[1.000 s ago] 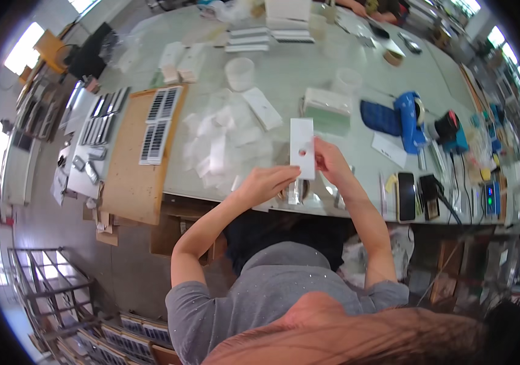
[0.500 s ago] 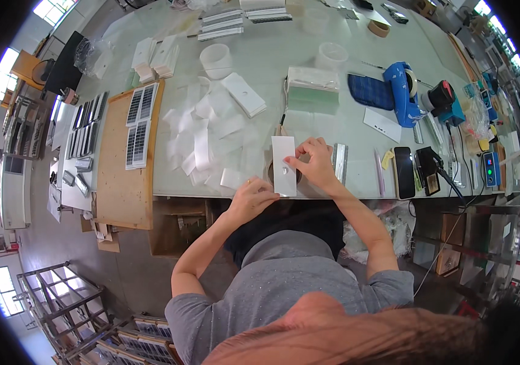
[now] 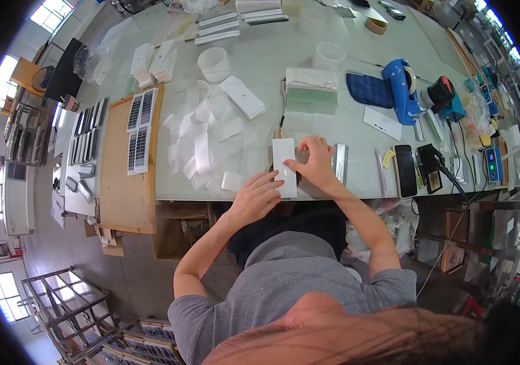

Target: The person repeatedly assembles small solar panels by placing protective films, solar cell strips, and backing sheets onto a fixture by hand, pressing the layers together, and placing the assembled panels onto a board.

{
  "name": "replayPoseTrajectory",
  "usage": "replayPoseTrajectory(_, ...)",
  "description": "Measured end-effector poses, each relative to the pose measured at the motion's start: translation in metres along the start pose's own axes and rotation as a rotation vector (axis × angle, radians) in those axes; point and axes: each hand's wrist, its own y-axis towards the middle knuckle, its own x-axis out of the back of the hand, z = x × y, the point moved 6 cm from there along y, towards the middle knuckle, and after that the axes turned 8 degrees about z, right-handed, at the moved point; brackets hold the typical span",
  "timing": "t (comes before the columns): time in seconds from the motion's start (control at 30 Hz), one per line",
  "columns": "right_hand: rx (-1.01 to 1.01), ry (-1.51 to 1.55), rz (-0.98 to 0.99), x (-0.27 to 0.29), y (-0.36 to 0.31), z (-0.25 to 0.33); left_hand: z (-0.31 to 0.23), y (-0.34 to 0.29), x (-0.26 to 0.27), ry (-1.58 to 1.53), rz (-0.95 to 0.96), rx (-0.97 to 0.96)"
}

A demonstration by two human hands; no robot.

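A narrow white rectangular panel (image 3: pixel 284 152) lies lengthwise before me near the table's front edge, over a dark brown object mostly hidden beneath it. My left hand (image 3: pixel 257 196) reaches in from the lower left, its fingers stretched out over the panel's lower left side. On the other side is my right hand (image 3: pixel 316 165): the thumb tip presses on the panel's right part, while the bent fingers stand apart from it. Loose white strips (image 3: pixel 202 146) are heaped left of the panel. Above the heap lies a small stack of white panels (image 3: pixel 243 97).
A clear-wrapped block (image 3: pixel 312 82) stands beyond my hands. On the right are a metal ruler (image 3: pixel 340 161), a phone (image 3: pixel 404 170) and a blue tape dispenser (image 3: pixel 403 91). Small solar panels (image 3: pixel 139 146) rest on a wooden board (image 3: pixel 114 201) at left.
My left hand has moved from the panel's lower edge up onto its left side, and its fingers have straightened. My right hand has barely moved, its thumb still on the panel.
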Motion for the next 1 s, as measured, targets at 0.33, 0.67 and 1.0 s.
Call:
replayPoseTrajectory(0.33,0.518,-0.119,0.167,0.023,-0.034,0.053,0.004,0.018,0.014,-0.062,-0.053,-0.006)
replayPoseTrajectory(0.67,0.142,0.493,0.163,0.052,0.017,0.057,0.037,0.056,0.024,-1.677,-0.110,0.395)
replayPoseTrajectory(1.0,-0.205,0.975,0.338,0.015,0.016,0.025,0.032,0.035,-0.004,-1.634,-0.147,0.613)
